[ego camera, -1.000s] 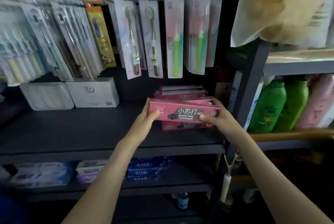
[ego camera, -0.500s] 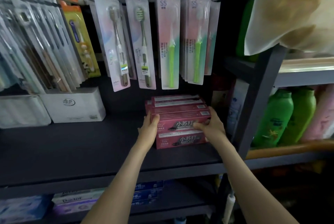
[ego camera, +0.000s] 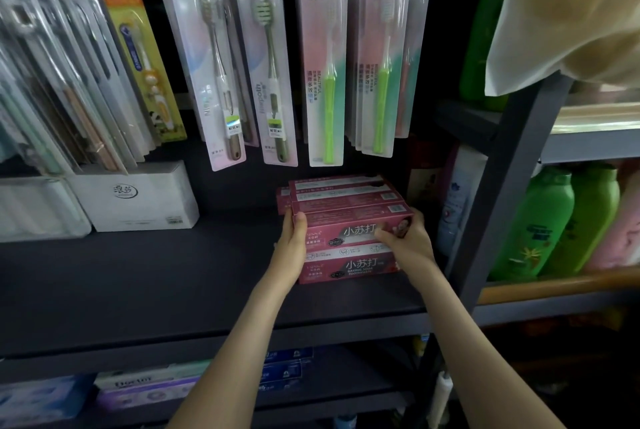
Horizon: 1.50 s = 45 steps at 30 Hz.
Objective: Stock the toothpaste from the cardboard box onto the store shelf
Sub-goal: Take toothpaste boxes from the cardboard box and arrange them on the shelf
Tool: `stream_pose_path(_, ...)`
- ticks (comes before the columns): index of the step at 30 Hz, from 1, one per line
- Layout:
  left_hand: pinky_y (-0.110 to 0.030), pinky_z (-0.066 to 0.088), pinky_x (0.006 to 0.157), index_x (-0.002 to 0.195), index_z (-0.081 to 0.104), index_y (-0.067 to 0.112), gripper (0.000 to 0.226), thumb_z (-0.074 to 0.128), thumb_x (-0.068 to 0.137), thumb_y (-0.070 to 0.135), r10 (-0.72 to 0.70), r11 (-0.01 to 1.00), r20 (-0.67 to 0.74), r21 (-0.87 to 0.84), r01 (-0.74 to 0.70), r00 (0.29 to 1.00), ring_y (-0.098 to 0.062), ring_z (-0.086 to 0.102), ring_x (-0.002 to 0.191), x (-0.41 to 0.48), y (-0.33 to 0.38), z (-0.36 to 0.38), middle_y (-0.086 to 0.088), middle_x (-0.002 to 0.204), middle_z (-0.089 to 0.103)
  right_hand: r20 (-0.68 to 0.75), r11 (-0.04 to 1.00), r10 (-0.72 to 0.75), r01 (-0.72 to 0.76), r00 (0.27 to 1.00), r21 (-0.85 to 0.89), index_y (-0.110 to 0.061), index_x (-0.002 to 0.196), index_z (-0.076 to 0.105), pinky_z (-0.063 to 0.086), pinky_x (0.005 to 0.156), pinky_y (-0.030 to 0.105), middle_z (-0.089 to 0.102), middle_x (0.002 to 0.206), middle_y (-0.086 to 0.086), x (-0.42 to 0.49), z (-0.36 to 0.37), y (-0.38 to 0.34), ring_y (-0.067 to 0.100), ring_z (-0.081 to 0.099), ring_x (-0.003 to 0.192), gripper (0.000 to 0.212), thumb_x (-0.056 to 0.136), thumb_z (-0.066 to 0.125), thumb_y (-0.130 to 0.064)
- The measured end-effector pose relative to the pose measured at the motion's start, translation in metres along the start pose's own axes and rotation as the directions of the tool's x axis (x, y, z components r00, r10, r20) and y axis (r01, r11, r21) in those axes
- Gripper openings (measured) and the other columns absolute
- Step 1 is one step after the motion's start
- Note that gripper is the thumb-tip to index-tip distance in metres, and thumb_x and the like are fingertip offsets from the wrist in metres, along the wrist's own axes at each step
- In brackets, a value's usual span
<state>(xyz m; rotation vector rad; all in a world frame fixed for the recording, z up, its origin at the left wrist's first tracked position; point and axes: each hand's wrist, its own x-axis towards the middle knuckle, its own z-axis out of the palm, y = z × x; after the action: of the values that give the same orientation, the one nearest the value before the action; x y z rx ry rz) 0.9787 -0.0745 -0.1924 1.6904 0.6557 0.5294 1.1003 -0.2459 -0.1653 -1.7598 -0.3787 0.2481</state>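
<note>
A pink toothpaste box (ego camera: 349, 228) lies on top of a stack of like pink boxes (ego camera: 346, 267) at the right end of the dark shelf (ego camera: 156, 283). My left hand (ego camera: 294, 241) holds its left end, thumb on the top edge. My right hand (ego camera: 405, 238) grips its right end, fingers curled over the front. More pink boxes (ego camera: 339, 189) sit stacked behind it. The cardboard box is not in view.
Packaged toothbrushes (ego camera: 325, 58) hang on hooks just above the stack. White boxes (ego camera: 138, 196) stand at the shelf's left. A dark upright post (ego camera: 498, 193) borders the stack on the right, with green bottles (ego camera: 554, 221) beyond. Other toothpaste boxes (ego camera: 145, 387) lie on the shelf below.
The pink box went from held in front of the stack to lying on top of it. Both hands stayed on its ends. The view moved closer.
</note>
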Motion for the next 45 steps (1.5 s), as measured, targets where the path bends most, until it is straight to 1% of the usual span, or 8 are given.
stream_pose_path(4, -0.053, 0.007, 0.12, 0.152, 0.017, 0.028, 0.075, 0.023, 0.091, 0.07, 0.267, 0.931, -0.164, 0.297, -0.21, 0.95, -0.022, 0.025, 0.145, -0.028, 0.022, 0.008, 0.0, 0.156, 0.03, -0.054, 0.978, -0.075, 0.063, 0.996, -0.201, -0.02, 0.15, 0.019, 0.031, 0.112, 0.046, 0.035, 0.148, 0.006, -0.005, -0.001, -0.003, 0.025, 0.033, 0.137, 0.094, 0.078, 0.078, -0.026)
stream_pose_path(7, -0.045, -0.002, 0.12, 0.152, 0.019, 0.009, 0.064, 0.036, 0.099, 0.04, 0.515, 0.661, -0.167, 0.702, -0.266, 0.84, -0.027, 0.011, 0.148, -0.054, 0.035, 0.021, -0.014, 0.16, 0.015, -0.008, 0.79, -0.359, 0.299, 0.933, -0.534, -0.013, 0.152, 0.013, 0.015, 0.118, 0.047, 0.02, 0.156, 0.009, -0.025, 0.002, -0.006, 0.027, 0.014, 0.145, 0.09, 0.085, 0.07, -0.028)
stream_pose_path(12, -0.051, 0.011, 0.115, 0.146, 0.036, 0.004, 0.068, 0.063, 0.087, 0.026, 0.597, 0.364, 0.049, 0.873, -0.324, 0.801, -0.035, 0.028, 0.143, -0.094, 0.046, 0.05, -0.023, 0.153, 0.03, 0.158, 0.445, -0.661, 0.552, 0.734, -0.705, 0.002, 0.137, 0.043, 0.04, 0.103, 0.052, 0.046, 0.14, 0.021, -0.066, -0.011, -0.001, 0.037, 0.043, 0.13, 0.066, 0.077, 0.067, -0.002)
stream_pose_path(21, -0.055, 0.031, 0.11, 0.14, 0.044, 0.001, 0.059, 0.064, 0.089, 0.023, 0.633, 0.4, 0.069, 0.824, -0.402, 0.771, -0.04, 0.039, 0.135, -0.2, 0.1, 0.139, -0.025, 0.149, 0.036, 0.295, 0.183, -0.763, 0.631, 0.574, -0.754, -0.005, 0.132, 0.052, 0.043, 0.097, 0.037, 0.054, 0.134, 0.013, -0.156, -0.146, -0.022, 0.027, 0.051, 0.119, 0.051, 0.083, 0.045, -0.017)
stream_pose_path(27, -0.048, 0.038, 0.105, 0.139, 0.046, 0.003, 0.059, 0.063, 0.088, 0.026, 0.67, 0.425, 0.13, 0.74, -0.522, 0.731, -0.04, 0.046, 0.128, -0.303, 0.149, 0.27, -0.023, 0.146, 0.041, 0.295, 0.12, -0.764, 0.576, 0.574, -0.809, -0.005, 0.134, 0.05, 0.042, 0.095, 0.038, 0.054, 0.133, 0.013, -0.209, -0.334, -0.012, 0.03, 0.052, 0.117, 0.052, 0.084, 0.039, -0.019)
stream_pose_path(32, -0.044, 0.045, 0.098, 0.136, 0.047, 0.003, 0.055, 0.058, 0.089, 0.028, 0.676, 0.402, 0.291, 0.624, -0.67, 0.677, -0.036, 0.052, 0.122, -0.368, 0.184, 0.406, -0.017, 0.14, 0.048, 0.304, 0.061, -0.729, 0.5, 0.613, -0.864, -0.005, 0.133, 0.048, 0.04, 0.096, 0.038, 0.052, 0.133, 0.014, -0.234, -0.492, 0.027, 0.03, 0.049, 0.119, 0.056, 0.078, 0.059, -0.009)
stream_pose_path(37, -0.032, 0.026, 0.113, 0.153, 0.02, 0.016, 0.064, 0.048, 0.098, 0.036, 0.471, 0.392, 0.561, 0.558, -0.731, 0.681, -0.022, 0.026, 0.143, -0.39, 0.195, 0.511, -0.003, 0.158, 0.021, 0.251, 0.07, -0.601, 0.364, 0.759, -0.929, -0.003, 0.132, 0.051, 0.048, 0.092, 0.042, 0.055, 0.13, 0.015, -0.232, -0.612, 0.07, 0.032, 0.054, 0.115, 0.065, 0.072, 0.075, -0.009)
stream_pose_path(45, -0.033, 0.032, 0.106, 0.151, 0.024, 0.022, 0.079, 0.042, 0.089, 0.067, 0.264, 0.275, 0.65, 0.658, -0.701, 0.713, -0.02, 0.034, 0.137, -0.369, 0.167, 0.616, 0.003, 0.155, 0.027, 0.233, 0.205, -0.451, 0.354, 0.862, -0.912, -0.008, 0.142, 0.041, 0.036, 0.106, 0.042, 0.045, 0.143, 0.011, -0.186, -0.712, 0.138, 0.03, 0.043, 0.13, 0.056, 0.092, 0.06, -0.019)
